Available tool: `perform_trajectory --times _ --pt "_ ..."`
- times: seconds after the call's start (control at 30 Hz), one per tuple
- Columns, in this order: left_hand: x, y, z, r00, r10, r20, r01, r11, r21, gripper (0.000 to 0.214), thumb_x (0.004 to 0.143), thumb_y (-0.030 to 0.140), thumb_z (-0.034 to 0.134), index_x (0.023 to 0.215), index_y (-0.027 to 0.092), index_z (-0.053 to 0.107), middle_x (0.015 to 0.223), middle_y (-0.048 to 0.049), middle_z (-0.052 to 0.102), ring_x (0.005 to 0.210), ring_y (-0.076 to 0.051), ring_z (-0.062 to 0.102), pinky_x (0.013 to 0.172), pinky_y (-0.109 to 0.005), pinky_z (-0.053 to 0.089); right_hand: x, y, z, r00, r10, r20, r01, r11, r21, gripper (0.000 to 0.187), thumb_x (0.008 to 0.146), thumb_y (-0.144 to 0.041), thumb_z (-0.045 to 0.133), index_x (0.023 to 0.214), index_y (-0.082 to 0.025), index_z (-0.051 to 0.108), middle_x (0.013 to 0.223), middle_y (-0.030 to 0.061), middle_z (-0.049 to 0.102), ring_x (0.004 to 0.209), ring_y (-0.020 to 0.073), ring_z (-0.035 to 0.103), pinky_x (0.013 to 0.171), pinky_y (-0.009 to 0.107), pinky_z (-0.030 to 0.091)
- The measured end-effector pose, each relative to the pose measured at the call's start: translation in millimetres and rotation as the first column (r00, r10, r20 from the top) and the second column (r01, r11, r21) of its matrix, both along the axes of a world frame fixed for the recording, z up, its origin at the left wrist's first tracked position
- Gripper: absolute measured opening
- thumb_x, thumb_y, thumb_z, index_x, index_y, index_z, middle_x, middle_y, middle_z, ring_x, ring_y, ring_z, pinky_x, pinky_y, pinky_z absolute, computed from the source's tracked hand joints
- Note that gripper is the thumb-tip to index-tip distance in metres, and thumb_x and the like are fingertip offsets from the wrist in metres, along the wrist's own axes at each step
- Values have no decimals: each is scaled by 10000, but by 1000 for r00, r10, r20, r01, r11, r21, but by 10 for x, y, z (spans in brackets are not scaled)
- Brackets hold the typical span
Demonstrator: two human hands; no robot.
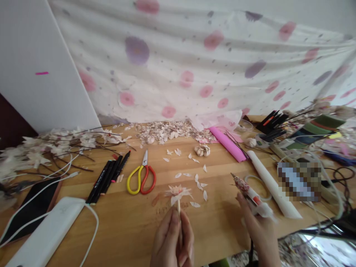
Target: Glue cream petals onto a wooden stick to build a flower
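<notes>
My left hand (172,239) is closed around a thin stick topped by a pale paper flower (178,193), held upright over the wooden table (133,226). My right hand (258,226) grips a glue gun (249,193) with a speckled barrel, its nozzle pointing up and left, a short way right of the flower. Loose pale petals (198,185) lie scattered on the table just beyond the flower.
Yellow and red scissors (141,178) and black markers (109,180) lie to the left. A white power bank (47,233) with cables sits front left beside a dark phone (33,207). Flower stems (55,146), a petal pile (167,131), pink paper (226,142) and a white roll (271,183) surround the space.
</notes>
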State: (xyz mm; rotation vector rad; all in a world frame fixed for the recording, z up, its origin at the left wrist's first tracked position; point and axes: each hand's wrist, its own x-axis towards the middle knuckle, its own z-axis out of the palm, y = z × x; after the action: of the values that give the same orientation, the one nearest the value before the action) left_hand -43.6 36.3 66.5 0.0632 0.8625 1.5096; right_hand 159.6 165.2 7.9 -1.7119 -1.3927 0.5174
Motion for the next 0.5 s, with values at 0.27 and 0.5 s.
perform_trajectory --times 0.27,0.5 --pt "42 -7 11 1000 -6 -16 5 999 -47 502 675 665 769 782 183 676 397 49 565 306 -22 260 346 -153 267 -123 -517 392 989 140 -50 -129 975 182 309 815 -524 644 744 -225 679 723 24 646 618 192 573 540 296 419" --pt "68 14 23 995 49 -91 -53 998 -47 500 696 675 743 748 191 629 423 13 627 284 -55 414 321 -139 243 -265 -715 773 879 473 59 -465 823 326 379 895 -612 577 802 -269 706 775 45 667 720 239 626 647 343 449"
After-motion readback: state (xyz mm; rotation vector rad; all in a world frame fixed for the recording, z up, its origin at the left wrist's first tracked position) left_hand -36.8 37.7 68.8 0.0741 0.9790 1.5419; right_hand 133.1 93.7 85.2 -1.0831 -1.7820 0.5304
